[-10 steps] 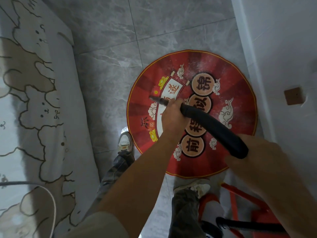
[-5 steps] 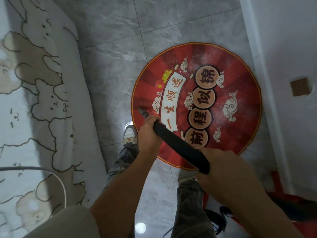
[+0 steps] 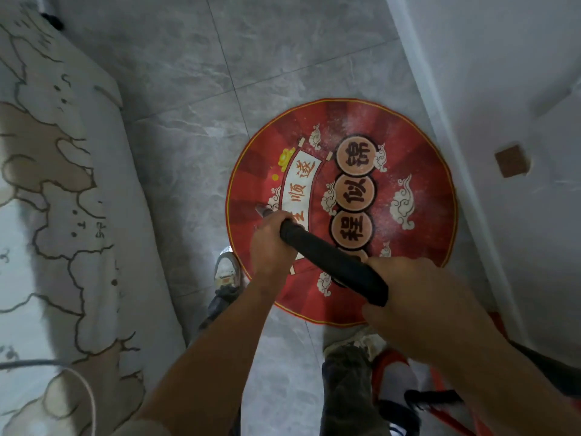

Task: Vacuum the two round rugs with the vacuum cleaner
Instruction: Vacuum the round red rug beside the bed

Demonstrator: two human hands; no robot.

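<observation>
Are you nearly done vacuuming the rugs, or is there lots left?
Not nearly. Done: nothing looks finished; pale specks dust the right side of the red round rug. In hand: the left hand and right hand grip the black vacuum tube, its nozzle on the rug's left part. Left: the speckled side, and a second rug, which is not in view.

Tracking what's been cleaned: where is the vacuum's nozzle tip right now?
In the head view, the nozzle tip is at the left side of the red round rug, just past the left hand gripping the black wand.
</observation>
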